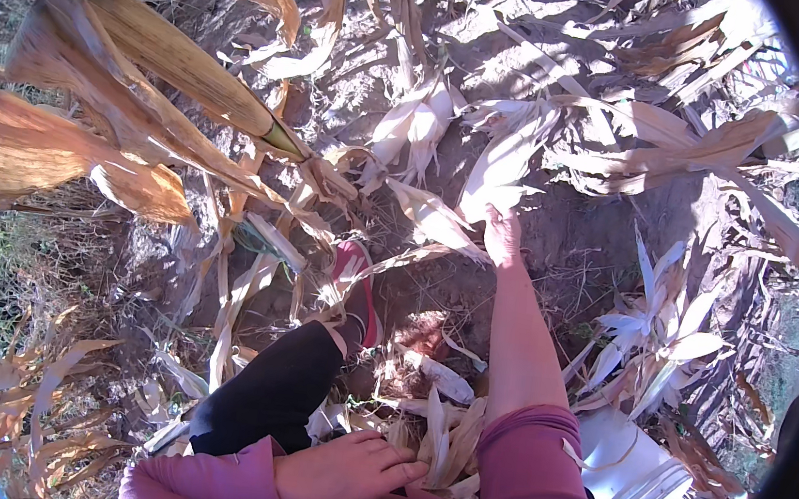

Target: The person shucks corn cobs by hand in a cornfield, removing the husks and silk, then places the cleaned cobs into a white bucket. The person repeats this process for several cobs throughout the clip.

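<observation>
My right arm reaches forward, and my right hand (501, 233) is closed on the near end of a pale dry corn husk (511, 159). Whether an ear is inside the husk I cannot tell. Another pale husk (432, 216) lies just left of that hand, and a bunch of husks (417, 125) sits farther off. My left hand (347, 473) rests across my lap, its fingers loosely stretched and holding nothing that I can see. A whitish piece that looks like a corn cob (445, 376) lies on the ground ahead of my lap.
Dry corn stalks (198, 77) with broad brown leaves lean in from the upper left. A heap of opened husks (664, 326) lies at the right. Beside my right sleeve is a smooth white object (628, 483). My bent leg (273, 387) and pink shoe (356, 289) are at centre left.
</observation>
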Tool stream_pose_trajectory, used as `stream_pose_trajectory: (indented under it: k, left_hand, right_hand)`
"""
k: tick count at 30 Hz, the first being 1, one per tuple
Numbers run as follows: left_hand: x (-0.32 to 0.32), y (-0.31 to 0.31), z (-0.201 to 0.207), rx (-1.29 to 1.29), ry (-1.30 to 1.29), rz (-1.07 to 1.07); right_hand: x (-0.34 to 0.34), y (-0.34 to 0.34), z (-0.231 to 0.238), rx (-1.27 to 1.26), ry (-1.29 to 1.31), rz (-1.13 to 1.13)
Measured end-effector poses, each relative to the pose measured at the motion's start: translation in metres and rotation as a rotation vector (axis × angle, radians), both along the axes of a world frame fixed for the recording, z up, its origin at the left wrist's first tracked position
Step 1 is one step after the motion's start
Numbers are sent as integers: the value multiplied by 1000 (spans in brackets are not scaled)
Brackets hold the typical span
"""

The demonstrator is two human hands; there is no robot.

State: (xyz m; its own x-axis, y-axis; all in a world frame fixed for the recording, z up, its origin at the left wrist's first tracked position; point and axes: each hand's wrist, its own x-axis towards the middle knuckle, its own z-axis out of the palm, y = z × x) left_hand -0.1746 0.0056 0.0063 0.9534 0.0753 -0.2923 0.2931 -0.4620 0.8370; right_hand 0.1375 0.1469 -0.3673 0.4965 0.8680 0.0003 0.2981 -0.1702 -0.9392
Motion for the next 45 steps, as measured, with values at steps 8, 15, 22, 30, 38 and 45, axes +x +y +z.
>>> stream_pose_trajectory:
  k: [8, 15, 22, 30, 38, 45]
  left_hand:
    - [5, -21, -5, 132, -60, 12]
    - [23, -29, -27, 82, 53, 610]
    - [49, -79, -90, -1016, 384, 777]
    - [83, -63, -76, -1915, -853, 453]
    - [102, -14, -32, -1479, -711, 1040]
    - [100, -18, -25, -1224, -744, 1121]
  right_hand:
    - [60, -95, 141, 430, 724, 125]
    - [29, -149, 313, 200, 837, -264]
    - [-52, -218, 391, 28, 576, -74]
    - [-112, -269, 421, -203, 719, 500]
    - [-118, -268, 411, -69, 15, 1153]
    - [-105, -267, 396, -102, 98, 1056]
